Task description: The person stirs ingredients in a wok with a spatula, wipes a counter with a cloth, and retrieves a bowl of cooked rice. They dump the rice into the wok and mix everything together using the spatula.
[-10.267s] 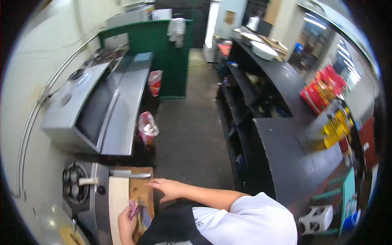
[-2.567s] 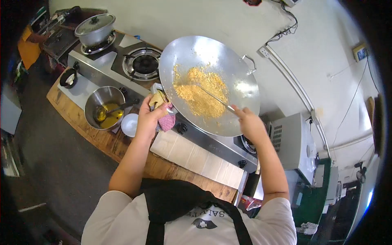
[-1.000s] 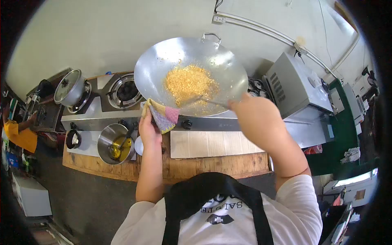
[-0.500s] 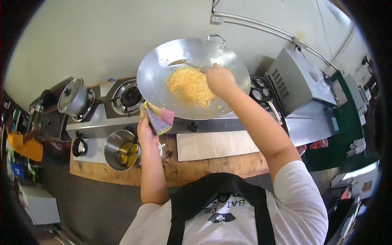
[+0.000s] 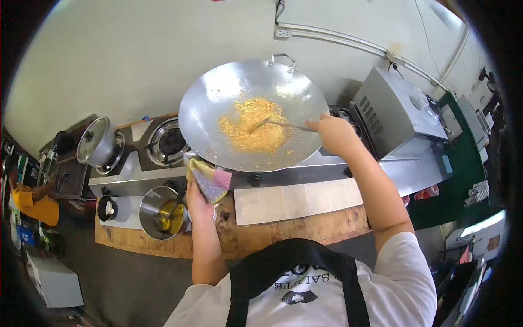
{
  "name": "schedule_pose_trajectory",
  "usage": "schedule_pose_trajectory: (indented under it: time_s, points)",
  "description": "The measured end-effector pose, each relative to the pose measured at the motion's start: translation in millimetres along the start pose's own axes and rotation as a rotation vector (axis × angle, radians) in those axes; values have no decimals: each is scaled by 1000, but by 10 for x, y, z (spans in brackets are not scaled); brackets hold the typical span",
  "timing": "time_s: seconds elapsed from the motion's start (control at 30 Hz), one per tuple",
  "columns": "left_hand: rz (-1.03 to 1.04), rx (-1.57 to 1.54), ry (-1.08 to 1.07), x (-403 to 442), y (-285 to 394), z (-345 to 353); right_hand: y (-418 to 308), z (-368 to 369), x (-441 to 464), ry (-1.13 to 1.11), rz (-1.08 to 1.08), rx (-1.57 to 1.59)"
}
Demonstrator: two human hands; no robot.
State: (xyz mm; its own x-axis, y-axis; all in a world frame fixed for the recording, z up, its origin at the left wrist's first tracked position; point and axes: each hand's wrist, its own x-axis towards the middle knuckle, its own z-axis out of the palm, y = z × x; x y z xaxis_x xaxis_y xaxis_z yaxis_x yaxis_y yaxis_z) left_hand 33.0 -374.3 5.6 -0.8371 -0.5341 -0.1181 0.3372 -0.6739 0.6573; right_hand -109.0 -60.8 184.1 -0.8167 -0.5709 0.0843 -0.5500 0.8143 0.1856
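Your right hand (image 5: 334,135) grips a spatula (image 5: 289,125) amid food (image 5: 258,139) in the wok (image 5: 207,106); your left hand (image 5: 198,204) clutches a cloth (image 5: 210,182). Stirring seems underway; next, sweep evenly.

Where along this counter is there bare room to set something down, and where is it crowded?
Bare: the cardboard strip, between the stove front and a narrower bare band of the wooden counter. Crowded: to its left, where the left hand with the cloth, the steel pot and the black bowl bunch up.
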Motion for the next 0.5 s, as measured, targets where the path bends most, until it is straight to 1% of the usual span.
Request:
schedule_pose_trajectory:
  time_s: [0.03,0.1,0.13,0.17,0.23,0.27,0.33,0.37,0.43,0.5]
  points:
    - [-28,-45,-6,-42,-32,-58,-13,40,-29,-30,1,-23]
    - [-71,-134,-13,-135,-14,-45,4,62,-81,42,12,31]
    - [-176,-212,47,-186,2,-20,2,53,-111,77,18,61]
    - [-230,-259,18,-326,75,108,-6,51,-126,111,22,92]
    - [-337,-358,-47,-587,132,324,-76,82,-98,-1,49,94]
    - [-383,-387,-153,-609,109,371,-119,105,-103,-58,69,97]
    - [443,1241,-406,-828,128,542,-147,117,-88,-34,81,104]
    - [906,2036,-471,-926,119,607,-142,108,-77,-20,83,104]
    - [897,2056,-592,-1025,-31,590,-142,23,-120,15,79,123]
    - [867,2076,-698,-1113,-268,421,-163,60,-108,21,55,139]
